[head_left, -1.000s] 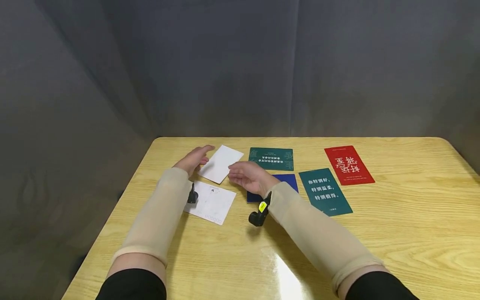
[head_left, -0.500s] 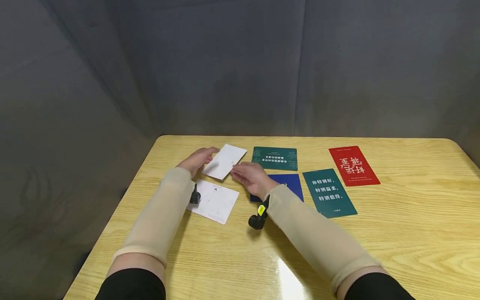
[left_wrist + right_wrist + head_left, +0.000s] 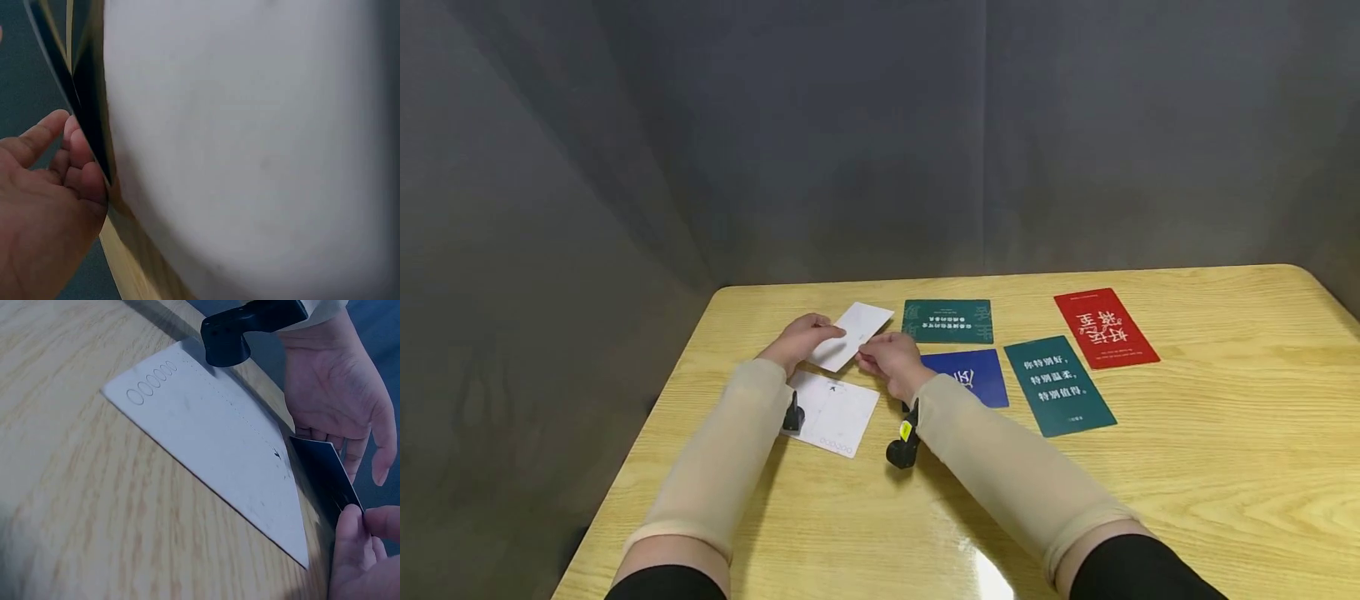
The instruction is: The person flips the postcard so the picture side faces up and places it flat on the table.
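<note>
A card (image 3: 850, 329), white on top and dark beneath, is tilted up off the table between the two hands. My right hand (image 3: 891, 362) pinches its near right edge between thumb and fingertips (image 3: 352, 515). At the card's left side is my left hand (image 3: 801, 342), its thumb stretched out over the white face in the head view. Loosely bent fingers (image 3: 78, 169) of that hand lie against the card's edge, and I see no pinch there. Below the hands a white postcard (image 3: 835, 417) lies flat, partly under the left wrist camera.
On the wooden table (image 3: 1210, 467) lie a green card (image 3: 947, 321) at the back, a blue card (image 3: 981, 375) partly hidden by the right hand, another green card (image 3: 1060, 386) and a red card (image 3: 1107, 327). A grey curtain (image 3: 850, 142) hangs behind.
The right hand has closed its fingertips on the white-topped card and lifted its near edge. The left hand has moved right, its thumb now over the card. Other cards have stayed put.
</note>
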`<state>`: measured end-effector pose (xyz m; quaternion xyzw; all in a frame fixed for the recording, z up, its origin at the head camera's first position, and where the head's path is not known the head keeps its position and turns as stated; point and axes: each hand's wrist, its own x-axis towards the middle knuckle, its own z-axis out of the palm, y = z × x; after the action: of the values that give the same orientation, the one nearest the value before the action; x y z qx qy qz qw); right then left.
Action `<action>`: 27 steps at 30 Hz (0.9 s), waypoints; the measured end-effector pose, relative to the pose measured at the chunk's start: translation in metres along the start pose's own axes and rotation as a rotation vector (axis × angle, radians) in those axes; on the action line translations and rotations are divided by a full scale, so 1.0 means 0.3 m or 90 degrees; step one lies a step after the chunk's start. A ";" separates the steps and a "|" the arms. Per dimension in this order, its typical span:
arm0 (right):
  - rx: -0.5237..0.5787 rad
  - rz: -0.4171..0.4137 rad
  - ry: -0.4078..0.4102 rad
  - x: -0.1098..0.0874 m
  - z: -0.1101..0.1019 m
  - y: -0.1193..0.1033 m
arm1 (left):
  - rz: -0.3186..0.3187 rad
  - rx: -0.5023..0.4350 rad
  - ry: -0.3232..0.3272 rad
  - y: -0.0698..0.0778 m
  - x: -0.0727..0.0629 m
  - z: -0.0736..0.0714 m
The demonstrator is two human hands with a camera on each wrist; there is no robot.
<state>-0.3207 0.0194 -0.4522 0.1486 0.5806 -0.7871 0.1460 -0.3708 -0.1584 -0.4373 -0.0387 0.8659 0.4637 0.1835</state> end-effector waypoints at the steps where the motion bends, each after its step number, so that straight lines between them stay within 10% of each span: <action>1: -0.005 0.001 0.001 0.000 0.001 0.004 | 0.002 0.002 0.001 -0.005 -0.003 0.003; 27: -0.085 -0.008 -0.040 -0.008 -0.098 -0.065 | 0.002 -0.027 0.083 0.024 -0.007 -0.007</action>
<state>-0.3246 0.0533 -0.4425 0.1106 0.6276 -0.7519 0.1686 -0.3712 -0.1564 -0.4298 -0.0711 0.8662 0.4786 0.1251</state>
